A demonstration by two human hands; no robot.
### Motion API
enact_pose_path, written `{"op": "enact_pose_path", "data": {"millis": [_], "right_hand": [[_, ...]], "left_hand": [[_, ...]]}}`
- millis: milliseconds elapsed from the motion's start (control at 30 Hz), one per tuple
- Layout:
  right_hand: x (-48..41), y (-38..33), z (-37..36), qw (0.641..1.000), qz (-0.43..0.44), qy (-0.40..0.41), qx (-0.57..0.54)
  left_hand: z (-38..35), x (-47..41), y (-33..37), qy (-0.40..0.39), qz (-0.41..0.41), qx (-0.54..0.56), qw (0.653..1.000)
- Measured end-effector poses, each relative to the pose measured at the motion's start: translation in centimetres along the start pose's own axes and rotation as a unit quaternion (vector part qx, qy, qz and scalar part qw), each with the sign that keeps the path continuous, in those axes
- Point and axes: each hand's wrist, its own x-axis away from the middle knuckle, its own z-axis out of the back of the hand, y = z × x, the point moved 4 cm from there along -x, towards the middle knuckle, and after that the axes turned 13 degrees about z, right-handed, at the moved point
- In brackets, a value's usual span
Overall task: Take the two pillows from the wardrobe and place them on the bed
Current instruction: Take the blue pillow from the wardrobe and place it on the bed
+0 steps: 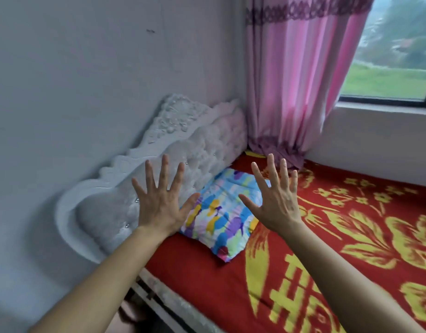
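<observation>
One pillow [222, 216] with a bright multicoloured patchwork print lies flat on the bed [351, 236], close to the white tufted headboard [139, 188]. The bed wears a red blanket with yellow flowers. My left hand [162, 205] hovers above the pillow's left side with fingers spread wide and nothing in it. My right hand [276, 203] hovers above the pillow's right side, likewise spread and empty. Neither hand touches the pillow. No second pillow and no wardrobe are in view.
A pale wall [87, 80] stands behind the headboard. A pink curtain [298, 80] hangs in the corner down to the bed, beside a window [394, 63] at the upper right. The bed's near edge and frame [159, 301] run along the lower left.
</observation>
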Motion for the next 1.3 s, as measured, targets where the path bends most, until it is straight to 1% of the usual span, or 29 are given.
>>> {"op": "enact_pose_path", "data": {"millis": [167, 267, 367, 433, 533, 633, 767, 900, 1000, 1167, 1233, 1300], "right_hand": [[2.8, -7.8, 2.7, 0.997, 0.070, 0.022, -0.040], [6.1, -15.2, 3.2, 0.989, 0.117, 0.007, -0.095], [10.3, -24.5, 3.3, 0.969, 0.202, -0.026, -0.142], [13.0, -31.2, 3.9, 0.950, 0.263, -0.032, -0.167], [17.0, -40.8, 5.8, 0.916, 0.333, -0.041, -0.219], [21.6, -49.1, 8.6, 0.866, 0.426, -0.028, -0.261], [26.5, -57.7, 12.8, 0.795, 0.528, 0.007, -0.297], [30.6, -64.1, 16.0, 0.749, 0.573, 0.008, -0.332], [33.5, -67.8, 18.1, 0.727, 0.595, -0.004, -0.342], [37.8, -70.9, 20.0, 0.706, 0.619, -0.010, -0.343], [39.0, -70.9, 19.6, 0.704, 0.628, -0.013, -0.330], [39.5, -70.4, 18.8, 0.710, 0.630, -0.023, -0.314]], "left_hand": [[6.1, 9.0, -5.2, 0.038, 0.053, -0.003, 0.998], [9.3, 17.5, -9.6, 0.075, 0.069, -0.024, 0.994], [12.4, 27.2, -15.1, 0.100, 0.102, -0.062, 0.988], [14.9, 33.1, -19.1, 0.102, 0.139, -0.099, 0.980], [19.6, 41.5, -25.0, 0.087, 0.229, -0.157, 0.957], [24.3, 49.9, -29.2, 0.080, 0.318, -0.206, 0.922], [29.7, 59.4, -32.1, 0.069, 0.418, -0.254, 0.869], [34.0, 66.9, -32.7, 0.054, 0.504, -0.280, 0.815], [36.6, 71.2, -32.7, 0.047, 0.535, -0.304, 0.787], [38.8, 75.3, -33.5, 0.035, 0.551, -0.323, 0.769], [38.2, 76.0, -33.9, 0.034, 0.553, -0.318, 0.769], [37.2, 76.0, -34.4, 0.024, 0.551, -0.305, 0.776]]}}
